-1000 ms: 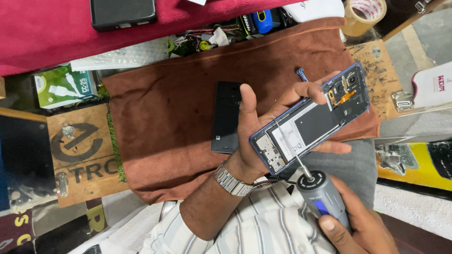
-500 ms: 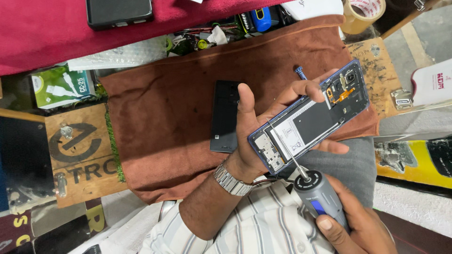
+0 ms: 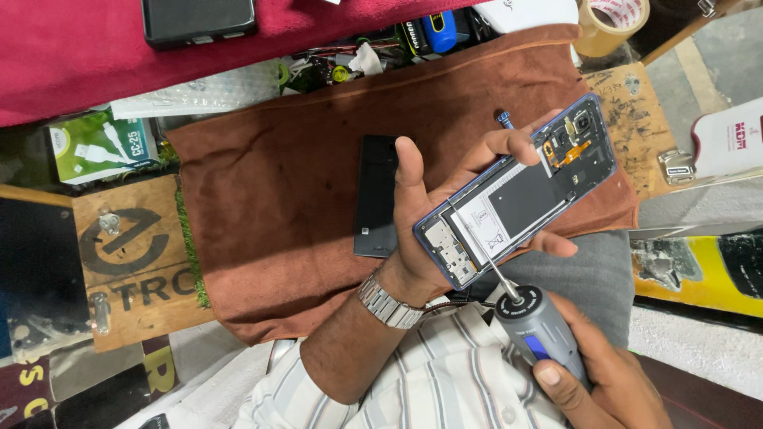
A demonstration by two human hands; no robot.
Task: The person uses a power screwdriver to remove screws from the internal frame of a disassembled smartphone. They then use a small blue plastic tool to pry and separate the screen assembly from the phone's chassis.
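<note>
My left hand [image 3: 433,226] grips an opened smartphone [image 3: 520,195] with its back cover off, so the battery and circuit parts show. A metal watch [image 3: 388,302] sits on that wrist. My right hand [image 3: 600,377] holds a grey electric screwdriver [image 3: 539,327], and its thin bit touches the phone's lower end near the small board. A black flat phone part [image 3: 376,195] lies on the brown cloth [image 3: 278,206] just left of my left hand. A small blue-handled tool [image 3: 505,119] rests on the cloth behind the phone.
A red cloth [image 3: 71,56] with a dark phone [image 3: 199,17] lies at the top. A green cable box [image 3: 95,147], a wooden board [image 3: 131,262], a tape roll [image 3: 608,22] and cluttered tools [image 3: 373,59] surround the brown cloth.
The hands, phone and screwdriver have shifted very slightly in the view. The bit stays at the phone's lower end.
</note>
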